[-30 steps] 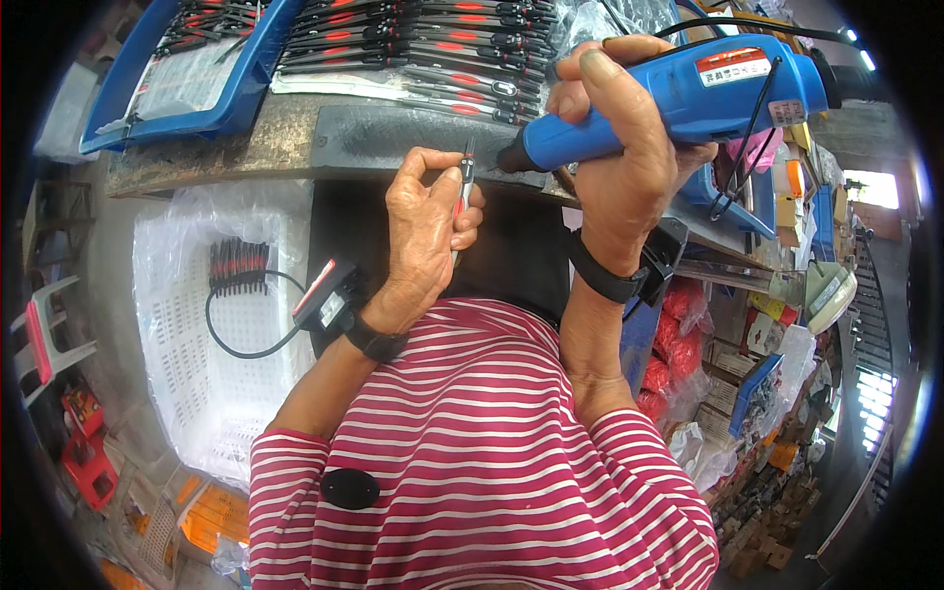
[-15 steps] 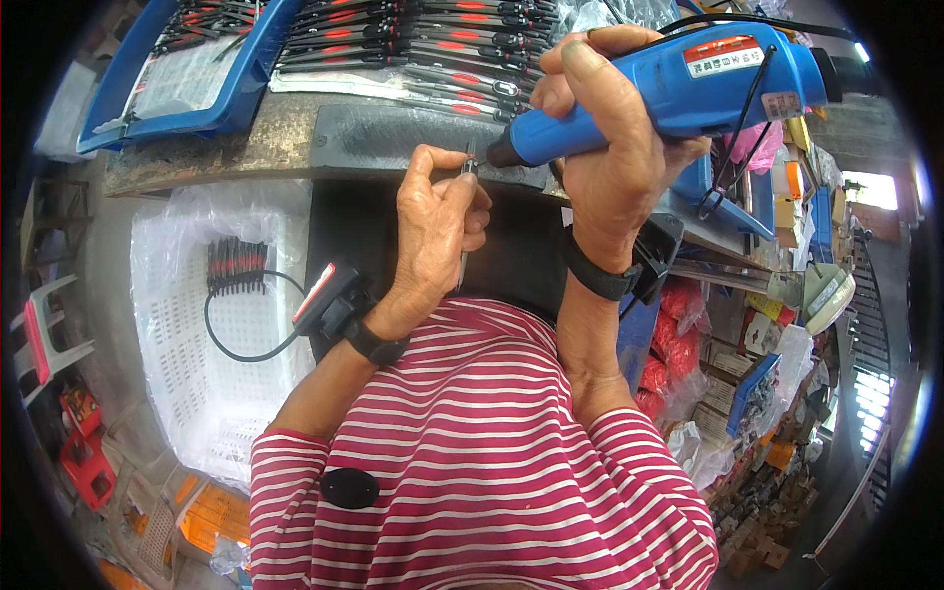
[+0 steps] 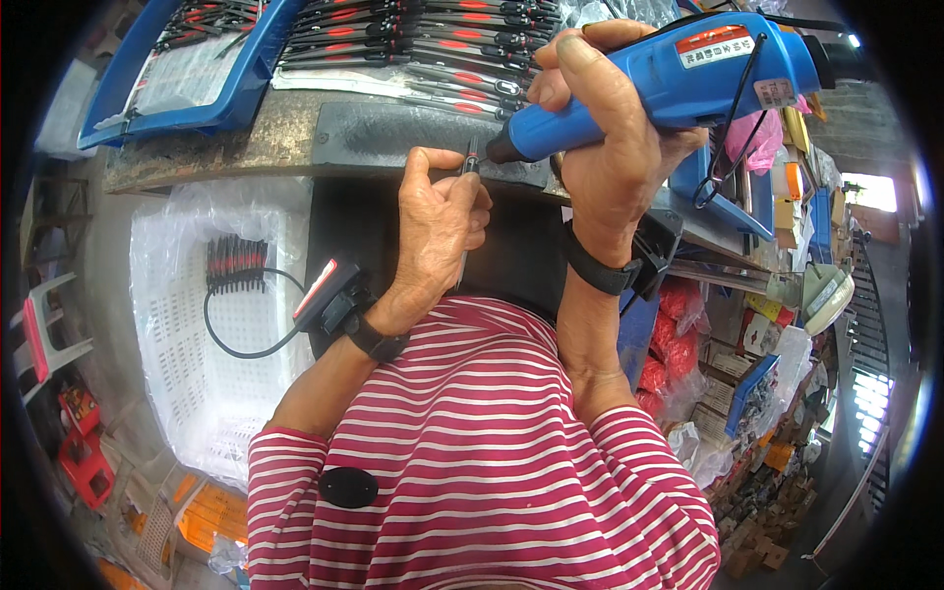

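Observation:
My left hand (image 3: 435,224) pinches a slim, dark pen-shaped piece (image 3: 473,154) between thumb and forefinger, its upper end sticking up past the thumb. My right hand (image 3: 615,128) is wrapped round a blue electric screwdriver (image 3: 661,84) with a black nose, held slantwise with the nose down to the left. The nose sits right beside the upper end of the piece; whether its bit touches the piece I cannot tell. Just beyond the hands, slim grey-and-black pieces (image 3: 457,69) with red ovals lie stacked in rows on the bench (image 3: 231,147).
A blue tray (image 3: 187,120) holding similar pieces and a paper stands at the back left. Left of my lap is a white plastic-lined basket (image 3: 211,379) with a small row of pieces. Red bagged goods (image 3: 672,329) are at right. A black cord (image 3: 757,18) trails from the screwdriver.
The screwdriver's rear end has shifted slightly to the left, its nose staying beside the piece. My left hand has barely moved and keeps its pinch.

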Demonstrator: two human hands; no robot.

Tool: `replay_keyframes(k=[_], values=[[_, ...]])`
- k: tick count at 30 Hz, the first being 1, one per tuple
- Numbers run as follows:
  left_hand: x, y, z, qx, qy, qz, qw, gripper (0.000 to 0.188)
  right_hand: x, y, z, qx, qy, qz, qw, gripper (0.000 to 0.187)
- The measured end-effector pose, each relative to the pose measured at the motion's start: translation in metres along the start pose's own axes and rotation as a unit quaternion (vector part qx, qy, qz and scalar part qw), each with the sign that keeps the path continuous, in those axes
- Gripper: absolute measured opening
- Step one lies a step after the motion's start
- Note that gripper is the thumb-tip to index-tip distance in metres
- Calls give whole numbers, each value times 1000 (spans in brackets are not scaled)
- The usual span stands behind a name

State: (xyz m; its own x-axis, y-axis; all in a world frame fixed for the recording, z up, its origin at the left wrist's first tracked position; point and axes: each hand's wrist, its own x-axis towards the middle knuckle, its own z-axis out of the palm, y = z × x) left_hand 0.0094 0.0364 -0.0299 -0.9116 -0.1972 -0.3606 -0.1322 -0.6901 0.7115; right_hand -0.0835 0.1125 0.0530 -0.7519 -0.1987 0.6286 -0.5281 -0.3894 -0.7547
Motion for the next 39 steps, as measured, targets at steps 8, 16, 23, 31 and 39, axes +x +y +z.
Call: replay_keyframes(k=[8,16,23,31,39], values=[[0,0,-1,4,-4,1,1000,27,0,-1,1,4,-5,12,1000,23],[1,0,-1,20,3,4,1000,27,-2,-2,-2,12,-27,41,999,19],[1,2,2,49,28,8,998,27,3,16,-4,-208,-167,-224,937,18],[0,-1,4,45,36,20,998,28,-11,17,10,-77,-38,-18,996,11],[-1,4,7,34,33,12,999,30,-1,3,10,-332,-71,-162,926,7]])
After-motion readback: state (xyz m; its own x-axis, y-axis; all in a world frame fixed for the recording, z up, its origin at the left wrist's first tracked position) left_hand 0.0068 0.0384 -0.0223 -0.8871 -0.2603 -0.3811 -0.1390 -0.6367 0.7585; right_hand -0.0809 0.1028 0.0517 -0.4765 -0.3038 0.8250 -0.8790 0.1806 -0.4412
